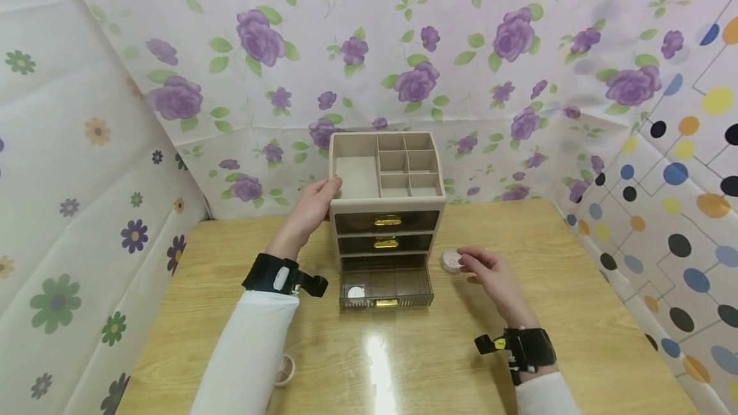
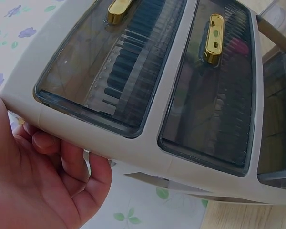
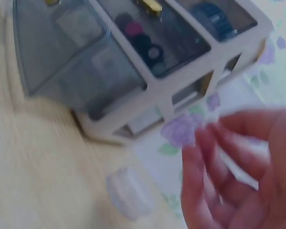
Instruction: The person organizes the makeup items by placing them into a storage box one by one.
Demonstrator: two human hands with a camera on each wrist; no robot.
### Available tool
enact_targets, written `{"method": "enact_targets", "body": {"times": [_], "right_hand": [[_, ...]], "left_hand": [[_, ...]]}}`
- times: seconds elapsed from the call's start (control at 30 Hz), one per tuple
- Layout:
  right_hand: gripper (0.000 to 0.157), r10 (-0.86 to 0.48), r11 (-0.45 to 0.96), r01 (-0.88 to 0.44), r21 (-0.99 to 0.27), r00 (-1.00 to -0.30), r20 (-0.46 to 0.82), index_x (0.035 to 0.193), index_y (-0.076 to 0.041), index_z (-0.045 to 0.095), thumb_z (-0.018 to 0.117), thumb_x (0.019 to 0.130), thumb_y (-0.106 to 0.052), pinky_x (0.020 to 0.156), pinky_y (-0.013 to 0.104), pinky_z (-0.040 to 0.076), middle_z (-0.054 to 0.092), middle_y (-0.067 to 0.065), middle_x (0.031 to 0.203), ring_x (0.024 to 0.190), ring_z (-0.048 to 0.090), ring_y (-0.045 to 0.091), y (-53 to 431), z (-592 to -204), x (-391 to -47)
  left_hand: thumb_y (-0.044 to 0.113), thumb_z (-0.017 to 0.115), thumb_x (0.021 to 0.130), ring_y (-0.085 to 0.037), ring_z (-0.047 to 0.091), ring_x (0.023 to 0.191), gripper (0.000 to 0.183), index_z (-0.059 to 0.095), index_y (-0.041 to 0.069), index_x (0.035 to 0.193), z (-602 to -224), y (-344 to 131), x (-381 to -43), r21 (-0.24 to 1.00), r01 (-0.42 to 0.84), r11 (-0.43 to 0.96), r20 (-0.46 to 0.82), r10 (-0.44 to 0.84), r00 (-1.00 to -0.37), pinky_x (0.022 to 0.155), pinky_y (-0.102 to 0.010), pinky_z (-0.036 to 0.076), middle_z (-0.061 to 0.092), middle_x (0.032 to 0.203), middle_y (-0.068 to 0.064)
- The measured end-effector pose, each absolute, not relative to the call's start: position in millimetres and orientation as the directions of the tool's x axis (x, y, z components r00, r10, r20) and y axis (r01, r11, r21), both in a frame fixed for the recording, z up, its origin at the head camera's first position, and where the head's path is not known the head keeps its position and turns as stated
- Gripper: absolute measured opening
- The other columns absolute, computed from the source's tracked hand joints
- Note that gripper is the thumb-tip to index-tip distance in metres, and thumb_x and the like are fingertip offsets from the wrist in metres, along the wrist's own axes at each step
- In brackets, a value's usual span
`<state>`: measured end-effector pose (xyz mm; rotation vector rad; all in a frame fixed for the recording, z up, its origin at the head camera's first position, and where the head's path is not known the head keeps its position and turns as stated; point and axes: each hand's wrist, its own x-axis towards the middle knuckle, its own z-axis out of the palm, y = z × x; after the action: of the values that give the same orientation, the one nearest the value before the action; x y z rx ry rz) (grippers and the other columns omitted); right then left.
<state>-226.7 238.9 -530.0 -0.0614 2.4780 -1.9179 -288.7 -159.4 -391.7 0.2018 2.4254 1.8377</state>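
Observation:
A beige desktop drawer organizer (image 1: 387, 202) stands at the back of the table, its bottom drawer (image 1: 387, 284) pulled out. Inside that drawer, at the left, lies a small round white item (image 1: 355, 292). My left hand (image 1: 311, 207) grips the organizer's upper left side, thumb over the top edge and fingers bent beneath the side, as the left wrist view (image 2: 52, 162) shows. To the right of the organizer lies a small round flat container (image 1: 451, 261) with a pale lid. Close beside it hovers my right hand (image 1: 490, 277), fingers loosely bent with nothing between them; in the right wrist view the container (image 3: 128, 193) sits apart from the fingertips.
Another small round container (image 1: 285, 370) lies at the front left, partly behind the left sleeve. The organizer's top has one large and several small compartments (image 1: 407, 162). Two upper drawers (image 1: 386, 233) are closed. Floral cloth (image 1: 415, 82) hangs behind the wooden table (image 1: 490, 370).

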Motion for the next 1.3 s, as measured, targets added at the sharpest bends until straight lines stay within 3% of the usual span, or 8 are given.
{"method": "enact_targets", "body": {"times": [0.1,0.17,0.37,0.47,0.6,0.8,0.97,1.3], "right_hand": [[0.042,0.106,0.386,-0.008,-0.923,-0.993,0.053,0.141,0.003,0.063,0.067,0.109,-0.024,0.086,0.033,0.057,0.066,0.023,0.126,0.106,0.065,0.025,244,-536,-229],[0.047,0.154,0.487,-0.008,-0.873,-0.984,0.095,0.145,0.000,0.062,0.071,0.106,-0.024,0.094,0.041,0.054,0.063,0.023,0.132,0.112,0.061,0.031,244,-538,-232],[0.076,-0.036,0.697,-0.081,-0.713,-0.996,0.078,0.162,-0.005,0.043,0.080,0.100,-0.028,0.106,0.068,0.045,0.041,0.033,0.156,0.133,0.050,0.052,234,-544,-248],[0.077,-0.140,0.725,-0.134,-0.675,-0.989,0.046,0.161,-0.002,0.043,0.081,0.099,-0.026,0.101,0.064,0.050,0.045,0.036,0.153,0.127,0.057,0.050,228,-548,-256],[0.067,-0.161,0.726,-0.145,-0.672,-0.986,0.039,0.154,-0.001,0.054,0.082,0.098,-0.024,0.094,0.055,0.054,0.056,0.033,0.141,0.115,0.063,0.041,229,-557,-260],[0.063,-0.150,0.702,-0.110,-0.703,-0.989,0.004,0.154,-0.011,0.057,0.081,0.099,-0.030,0.096,0.057,0.052,0.053,0.029,0.141,0.117,0.061,0.040,238,-569,-261],[0.064,-0.144,0.698,-0.109,-0.708,-0.989,0.011,0.155,-0.013,0.057,0.081,0.099,-0.034,0.097,0.059,0.050,0.052,0.031,0.142,0.119,0.060,0.042,241,-572,-262],[0.064,-0.115,0.696,-0.059,-0.716,-0.993,-0.031,0.153,-0.015,0.058,0.082,0.097,-0.036,0.092,0.050,0.046,0.054,0.026,0.137,0.113,0.055,0.035,242,-577,-267]], "left_hand": [[0.052,0.043,0.113,-0.030,0.064,0.105,0.057,0.065,0.002,0.130,-391,-159,-289,0.963,0.045,0.267,0.003,0.158,-0.987,0.090,-0.044,0.054,0.064,0.122,-0.018],[0.052,0.044,0.113,-0.030,0.064,0.106,0.057,0.065,0.002,0.131,-390,-159,-288,0.964,0.044,0.263,0.002,0.156,-0.988,0.091,-0.045,0.054,0.064,0.123,-0.018],[0.052,0.044,0.113,-0.028,0.064,0.103,0.059,0.064,0.001,0.133,-390,-161,-289,0.967,0.048,0.252,0.004,0.172,-0.985,0.090,-0.043,0.054,0.064,0.122,-0.018],[0.051,0.043,0.113,-0.027,0.064,0.099,0.058,0.063,0.000,0.133,-390,-162,-289,0.968,0.054,0.244,0.010,0.177,-0.984,0.087,-0.041,0.053,0.064,0.119,-0.018],[0.051,0.044,0.113,-0.027,0.063,0.097,0.057,0.064,0.000,0.129,-391,-160,-290,0.969,0.060,0.240,0.015,0.185,-0.983,0.085,-0.040,0.052,0.063,0.116,-0.017],[0.050,0.044,0.113,-0.026,0.064,0.099,0.057,0.064,0.001,0.133,-394,-159,-289,0.969,0.043,0.241,-0.001,0.178,-0.984,0.086,-0.040,0.053,0.064,0.119,-0.017],[0.049,0.044,0.113,-0.025,0.064,0.095,0.054,0.064,0.000,0.126,-393,-158,-290,0.970,0.055,0.236,0.013,0.178,-0.984,0.085,-0.039,0.053,0.064,0.114,-0.016],[0.049,0.045,0.113,-0.026,0.064,0.099,0.056,0.065,-0.001,0.130,-393,-157,-291,0.969,0.051,0.241,0.007,0.179,-0.984,0.085,-0.039,0.054,0.065,0.120,-0.018]]}}
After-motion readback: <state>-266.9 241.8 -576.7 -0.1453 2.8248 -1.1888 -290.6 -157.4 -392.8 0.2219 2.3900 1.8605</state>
